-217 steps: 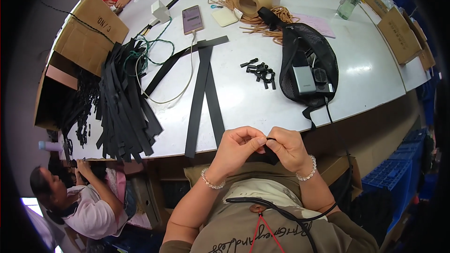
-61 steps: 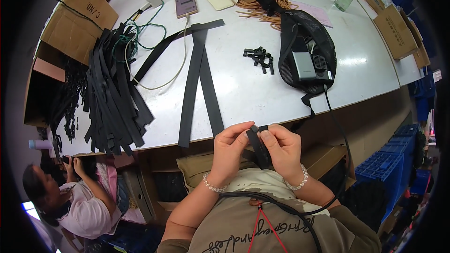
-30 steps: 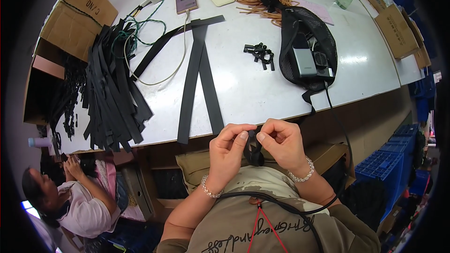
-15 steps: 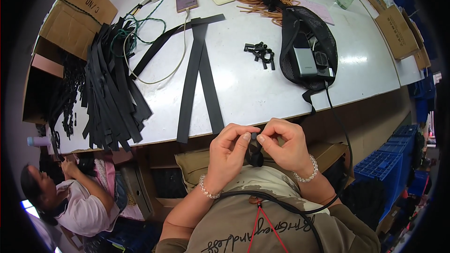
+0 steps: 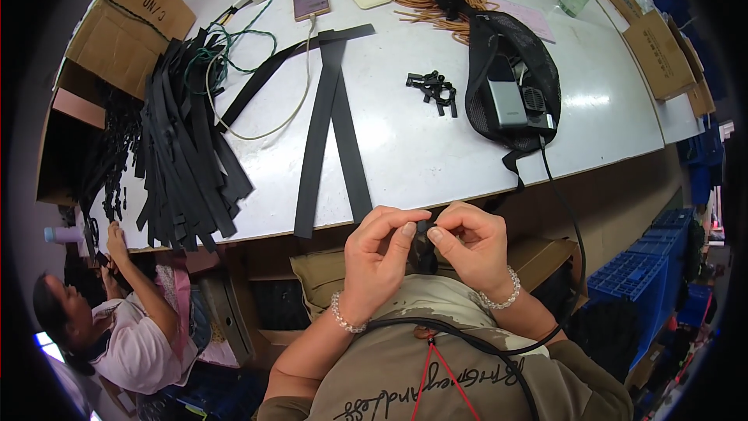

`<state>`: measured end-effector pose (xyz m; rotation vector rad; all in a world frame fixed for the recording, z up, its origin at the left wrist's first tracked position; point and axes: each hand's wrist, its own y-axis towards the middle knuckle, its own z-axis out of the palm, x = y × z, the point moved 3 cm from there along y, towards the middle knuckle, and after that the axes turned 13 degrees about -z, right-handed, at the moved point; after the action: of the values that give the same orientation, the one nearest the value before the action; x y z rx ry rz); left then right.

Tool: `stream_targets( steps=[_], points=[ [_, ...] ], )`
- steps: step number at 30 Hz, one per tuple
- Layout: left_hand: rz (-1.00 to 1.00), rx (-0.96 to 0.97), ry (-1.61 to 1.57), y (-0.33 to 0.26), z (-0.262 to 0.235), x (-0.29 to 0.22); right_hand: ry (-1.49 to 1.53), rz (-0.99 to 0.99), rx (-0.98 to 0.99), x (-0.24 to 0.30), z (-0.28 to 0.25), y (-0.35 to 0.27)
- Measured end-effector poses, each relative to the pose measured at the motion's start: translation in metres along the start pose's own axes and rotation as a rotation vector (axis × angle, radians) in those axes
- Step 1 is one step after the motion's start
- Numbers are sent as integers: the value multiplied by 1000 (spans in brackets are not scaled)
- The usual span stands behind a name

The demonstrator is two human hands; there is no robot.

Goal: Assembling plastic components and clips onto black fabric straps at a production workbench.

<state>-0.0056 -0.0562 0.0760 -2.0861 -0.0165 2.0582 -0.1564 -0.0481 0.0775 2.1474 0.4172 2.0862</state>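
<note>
Left hand (image 5: 378,261) and right hand (image 5: 471,245) meet fingertip to fingertip, each grip pinched closed on a small black strap piece (image 5: 423,232) held between them, just below the tabletop (image 5: 405,148) edge. Directly beyond the grip lie two long black straps (image 5: 331,121); farther left, a strap pile (image 5: 183,156).

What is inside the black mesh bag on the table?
Through the black mesh bag, a grey rectangular device shows beside a small dark fan-like unit. Anything beneath them is covered.
</note>
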Motion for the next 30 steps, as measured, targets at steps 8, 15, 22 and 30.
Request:
stream_targets(
  steps=[8,15,22,30],
  points=[
    [50,4,39,-1,0,-2,151,-11,-130,0,7,-3],
    [22,10,71,-1,-2,-5,186,7,-189,-4,10,-8],
    [-50,93,-54,-2,-2,-4,240,46,-206,-6,9,-6],
    [-100,162,-156,-2,-4,-5,334,162,-48,-6,0,0]
  ],
)
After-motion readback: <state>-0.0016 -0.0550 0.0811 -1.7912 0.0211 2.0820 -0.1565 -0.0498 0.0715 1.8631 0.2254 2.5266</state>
